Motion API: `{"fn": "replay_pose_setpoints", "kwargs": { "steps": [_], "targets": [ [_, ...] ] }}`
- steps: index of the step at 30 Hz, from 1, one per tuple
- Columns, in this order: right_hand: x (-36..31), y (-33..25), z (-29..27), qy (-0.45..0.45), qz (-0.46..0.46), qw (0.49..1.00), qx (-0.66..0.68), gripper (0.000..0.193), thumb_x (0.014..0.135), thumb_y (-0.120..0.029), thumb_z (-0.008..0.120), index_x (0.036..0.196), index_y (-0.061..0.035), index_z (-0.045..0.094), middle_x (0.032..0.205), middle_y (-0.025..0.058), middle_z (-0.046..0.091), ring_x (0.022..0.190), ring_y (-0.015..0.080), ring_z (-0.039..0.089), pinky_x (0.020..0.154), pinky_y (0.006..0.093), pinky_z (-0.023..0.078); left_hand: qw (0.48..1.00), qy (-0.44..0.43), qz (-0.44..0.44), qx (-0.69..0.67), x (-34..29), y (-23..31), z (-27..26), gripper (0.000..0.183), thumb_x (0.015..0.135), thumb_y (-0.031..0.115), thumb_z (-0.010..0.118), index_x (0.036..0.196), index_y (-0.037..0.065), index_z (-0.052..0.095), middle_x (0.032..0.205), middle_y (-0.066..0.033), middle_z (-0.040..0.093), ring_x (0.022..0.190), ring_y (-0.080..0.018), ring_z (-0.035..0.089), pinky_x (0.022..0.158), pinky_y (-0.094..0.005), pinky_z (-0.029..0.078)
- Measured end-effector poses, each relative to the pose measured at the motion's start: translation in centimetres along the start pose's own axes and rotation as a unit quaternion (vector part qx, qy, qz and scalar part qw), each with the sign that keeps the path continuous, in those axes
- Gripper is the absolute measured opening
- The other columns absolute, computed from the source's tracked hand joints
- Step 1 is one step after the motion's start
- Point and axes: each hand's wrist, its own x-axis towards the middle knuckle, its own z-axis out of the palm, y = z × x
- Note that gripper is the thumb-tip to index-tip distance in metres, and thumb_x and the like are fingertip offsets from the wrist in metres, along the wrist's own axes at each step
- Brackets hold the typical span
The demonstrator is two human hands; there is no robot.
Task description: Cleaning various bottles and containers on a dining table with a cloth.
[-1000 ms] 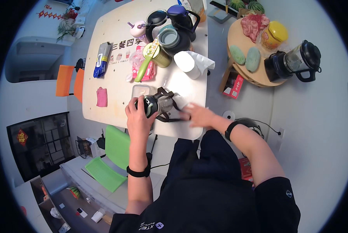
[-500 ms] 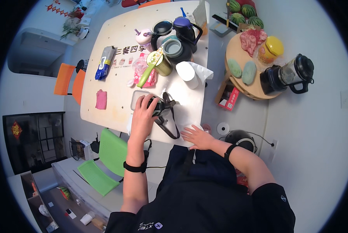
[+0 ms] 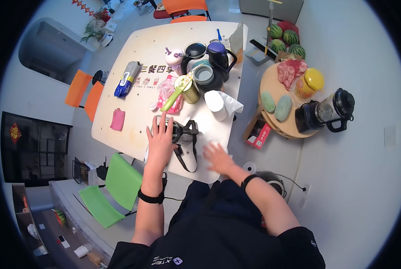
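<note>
My left hand [image 3: 161,142] has its fingers stretched and spread at the left end of a dark, bottle-like cylinder [image 3: 185,134], with the thumb against or close to its near side. A black strap [image 3: 189,163] loops from the cylinder toward the table's near edge. My right hand [image 3: 218,158], slightly blurred, is over the table's near right corner with its fingers apart and nothing in it. Beyond the cylinder stand a green long-handled pot [image 3: 191,94] and a grey-topped dark jug [image 3: 205,75]. A white paper roll [image 3: 215,104] is to their right.
On the pale table [image 3: 133,121] lie a pink cloth [image 3: 117,119] and a blue-and-grey packet [image 3: 128,80]. A purple-lidded jug [image 3: 217,50] stands farther back. At right, a round wooden table [image 3: 265,74] carries a blender [image 3: 330,112]. A green chair [image 3: 120,179] is at left.
My left hand's fingers have spread from their closer grip around the dark cylinder. My right hand has lifted or slid slightly inward from the table corner. The whole view has shifted a little.
</note>
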Motion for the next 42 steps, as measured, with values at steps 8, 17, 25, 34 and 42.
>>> {"fn": "replay_pose_setpoints", "kwargs": {
  "steps": [8,17,25,34,42],
  "targets": [
    [-4.3,-0.5,2.8,0.027,-0.152,0.986,0.055,0.07,0.077,-0.045,0.064,0.136,-0.0159,0.038,0.147,-0.0012,0.028,0.136,0.0204,0.022,0.111,0.0421,0.019,0.979,0.089,0.156,-0.094,4.9,9.2,1.4,0.067,0.069,0.023,0.074,0.127,0.006,0.043,0.143,-0.0079,0.031,0.132,-0.033,0.029,0.103,-0.0535,0.03],
    [-3.5,-0.5,2.2,0.102,-0.051,0.992,0.045,0.069,0.081,-0.046,0.059,0.138,-0.0147,0.035,0.148,0.0009,0.025,0.138,0.0231,0.018,0.112,0.0452,0.017,0.978,0.152,0.112,-0.087,10.8,10.5,7.7,0.07,0.063,0.016,0.079,0.123,0.007,0.046,0.134,-0.0173,0.035,0.114,-0.0403,0.04,0.092,-0.0457,0.04],
    [-3.7,-0.6,1.5,0.083,-0.042,0.995,0.037,0.071,0.08,-0.044,0.059,0.139,-0.0134,0.034,0.149,0.0027,0.023,0.138,0.025,0.016,0.111,0.0471,0.018,0.986,0.132,0.018,-0.096,7.9,8.1,6.7,0.064,0.061,0.011,0.078,0.119,0.013,0.05,0.121,-0.0204,0.04,0.108,-0.0385,0.043,0.088,-0.0441,0.041],
    [-1.7,1.1,-1.1,-0.146,0.052,0.986,0.061,0.06,0.085,-0.042,0.054,0.138,-0.0188,0.037,0.147,0.0015,0.029,0.137,0.0223,0.023,0.113,0.045,0.014,0.973,0.079,0.076,-0.204,-3.5,6.1,0.4,0.061,0.057,0.012,0.081,0.112,0.013,0.054,0.12,-0.0218,0.04,0.112,-0.04,0.042,0.09,-0.044,0.042],
    [5.1,12.3,-2.9,0.047,0.107,0.993,-0.024,0.063,0.093,-0.046,0.039,0.143,-0.0105,0.025,0.151,0.0047,0.018,0.14,0.0229,0.013,0.113,0.0454,0.01,0.974,0.042,0.032,-0.218,-8.0,4.9,3.5,0.061,0.056,0.014,0.081,0.111,0.012,0.055,0.118,-0.0209,0.041,0.108,-0.0406,0.042,0.09,-0.0442,0.041]
  ]
}}
